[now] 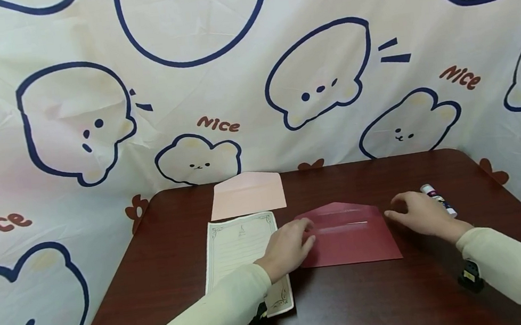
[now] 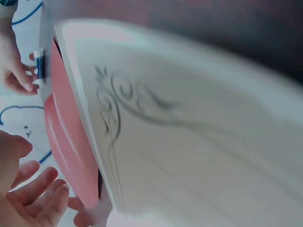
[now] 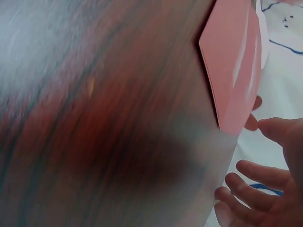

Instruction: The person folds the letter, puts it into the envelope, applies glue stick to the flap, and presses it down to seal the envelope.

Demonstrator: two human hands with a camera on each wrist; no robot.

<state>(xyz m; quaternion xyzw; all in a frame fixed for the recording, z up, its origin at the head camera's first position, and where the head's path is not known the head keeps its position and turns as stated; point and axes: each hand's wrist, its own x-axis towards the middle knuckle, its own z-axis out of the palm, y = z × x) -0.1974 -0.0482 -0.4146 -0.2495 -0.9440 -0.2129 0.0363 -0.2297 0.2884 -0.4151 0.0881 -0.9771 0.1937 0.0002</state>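
Observation:
A red envelope [image 1: 352, 246] lies on the dark wooden table, its flap opened away from the person and a shiny streak across the fold. The left hand [image 1: 286, 248] reaches over the letter paper [image 1: 238, 240], fingers loosely bent at the envelope's left edge. Beside the right edge hovers the right hand [image 1: 418, 214], its thumb and fingers spread in a loose curve with nothing between them. Just behind that hand lies a glue stick [image 1: 438, 200] with a white cap. In the right wrist view the right hand [image 3: 265, 179] has its fingers apart, near the envelope [image 3: 236, 71].
A pale pink envelope [image 1: 247, 196] lies at the table's back edge, behind the lined, ornately bordered letter paper. The brown table [image 1: 349, 302] ends against a white cloth [image 1: 325, 139] printed with blue-outlined cartoon animals.

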